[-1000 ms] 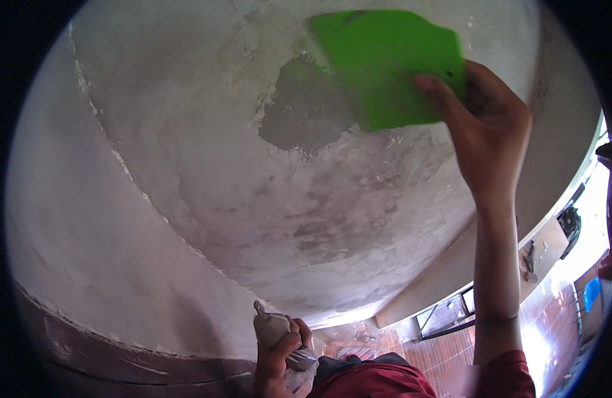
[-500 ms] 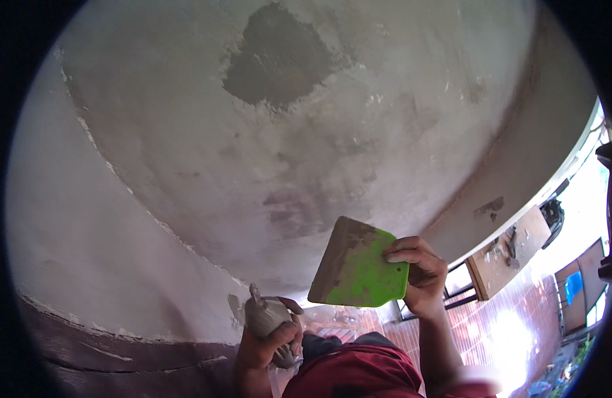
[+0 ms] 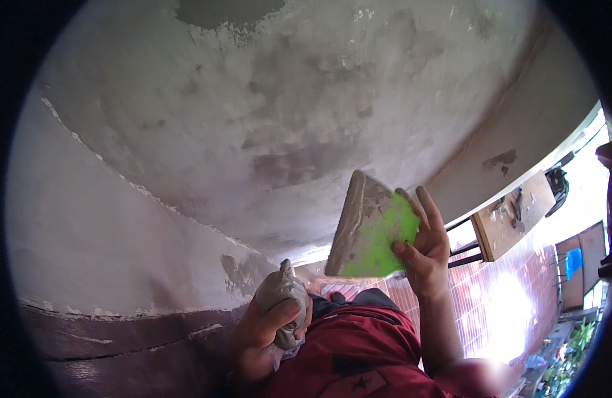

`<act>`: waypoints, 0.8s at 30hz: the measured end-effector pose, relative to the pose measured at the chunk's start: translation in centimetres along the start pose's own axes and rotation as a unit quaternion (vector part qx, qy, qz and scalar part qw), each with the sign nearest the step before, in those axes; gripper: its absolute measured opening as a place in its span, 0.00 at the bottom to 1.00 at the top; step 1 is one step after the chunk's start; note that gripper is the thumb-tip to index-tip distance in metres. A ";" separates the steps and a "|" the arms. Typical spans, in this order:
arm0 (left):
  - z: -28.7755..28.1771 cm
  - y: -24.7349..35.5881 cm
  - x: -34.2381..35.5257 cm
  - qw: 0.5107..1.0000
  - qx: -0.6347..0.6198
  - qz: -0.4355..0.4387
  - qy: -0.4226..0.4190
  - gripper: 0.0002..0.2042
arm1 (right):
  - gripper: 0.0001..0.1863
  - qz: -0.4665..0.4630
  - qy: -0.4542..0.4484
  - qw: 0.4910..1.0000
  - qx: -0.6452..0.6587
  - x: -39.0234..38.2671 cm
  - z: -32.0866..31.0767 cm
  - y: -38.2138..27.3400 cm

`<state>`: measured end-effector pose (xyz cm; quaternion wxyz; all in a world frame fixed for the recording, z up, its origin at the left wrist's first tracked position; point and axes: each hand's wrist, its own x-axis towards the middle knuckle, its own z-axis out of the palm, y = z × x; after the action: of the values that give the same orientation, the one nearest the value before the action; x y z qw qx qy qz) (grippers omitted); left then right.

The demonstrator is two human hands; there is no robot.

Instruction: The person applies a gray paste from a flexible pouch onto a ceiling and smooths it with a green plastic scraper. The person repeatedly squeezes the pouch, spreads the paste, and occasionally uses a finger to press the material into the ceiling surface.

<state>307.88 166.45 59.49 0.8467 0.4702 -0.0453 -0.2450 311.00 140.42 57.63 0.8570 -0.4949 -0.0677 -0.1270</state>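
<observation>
In my right hand (image 3: 427, 252) is a flat green plastic spreader (image 3: 392, 232), its thumb on the near face and its fingers behind and along the edge. Grey paste coats the spreader's left edge (image 3: 351, 225) in a thick band, with smears across the green face. My left hand (image 3: 273, 322) is wrapped round a soft, paste-smeared grey bag (image 3: 283, 288) with a narrow tip pointing up. Both hands are in front of my body, apart from each other. The spreader appears clear of the plastered wall (image 3: 306, 119) beyond it.
A darker grey patch (image 3: 229, 10) marks the wall at the top. A side wall (image 3: 127, 239) on the left meets a dark reddish band (image 3: 133, 345) below. At right stands a wooden table (image 3: 512, 219) with tools on it, above a tiled floor (image 3: 475, 298). A blue object (image 3: 573, 263) and plants (image 3: 578, 338) are farther right.
My right hand has raised and turned the spreader, with the thumb now across its near face and the fingers more spread. The left hand still grips the bag, slightly higher. The view has shifted down the wall.
</observation>
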 end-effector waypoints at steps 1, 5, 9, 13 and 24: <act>0.4 0.0 -0.1 1.000 -0.004 -0.014 0.006 0.15 | 0.38 0.010 0.009 1.000 0.005 0.0 0.2 -0.2; 0.8 0.1 -0.6 0.995 -0.006 -0.102 0.019 0.12 | 0.30 0.141 0.048 0.987 -0.062 0.6 0.9 -0.7; 0.5 -0.5 -0.9 0.982 -0.079 -0.161 0.063 0.18 | 0.26 0.142 -0.016 0.979 -0.146 1.3 1.5 -1.5; 0.3 -1.2 -0.8 0.983 -0.018 -0.170 0.070 0.19 | 0.26 0.151 -0.054 0.967 -0.197 2.1 2.0 -2.6; 3.4 -0.2 0.3 0.967 0.207 -0.118 0.094 0.09 | 0.25 0.096 -0.094 0.961 -0.242 3.9 3.0 -4.7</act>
<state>307.05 163.57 61.17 0.6962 0.6585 0.0401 -0.2830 313.43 140.20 63.96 0.7092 -0.7017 -0.0672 -0.0094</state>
